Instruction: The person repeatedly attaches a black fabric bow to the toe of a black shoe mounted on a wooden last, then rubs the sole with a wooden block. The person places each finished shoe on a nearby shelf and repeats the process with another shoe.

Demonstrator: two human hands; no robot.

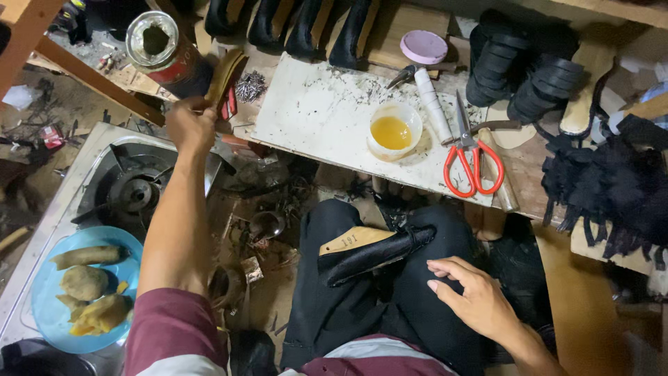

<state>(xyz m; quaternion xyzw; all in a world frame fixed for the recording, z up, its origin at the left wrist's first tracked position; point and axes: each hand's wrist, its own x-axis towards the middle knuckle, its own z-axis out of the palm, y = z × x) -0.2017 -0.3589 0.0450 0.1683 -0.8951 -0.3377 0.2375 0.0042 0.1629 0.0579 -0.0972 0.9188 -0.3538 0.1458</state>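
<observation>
One shoe [376, 252] lies at centre frame. One pair of scissors [472, 159], one cup [394, 130] of yellow liquid and one pink lid [424, 47] sit upper right. One tin [165, 50] stands upper left. One blue plate [42, 292] sits lower left.

Scissors [472, 161] lie right of bowl [394, 131] on board [313, 111]
</observation>
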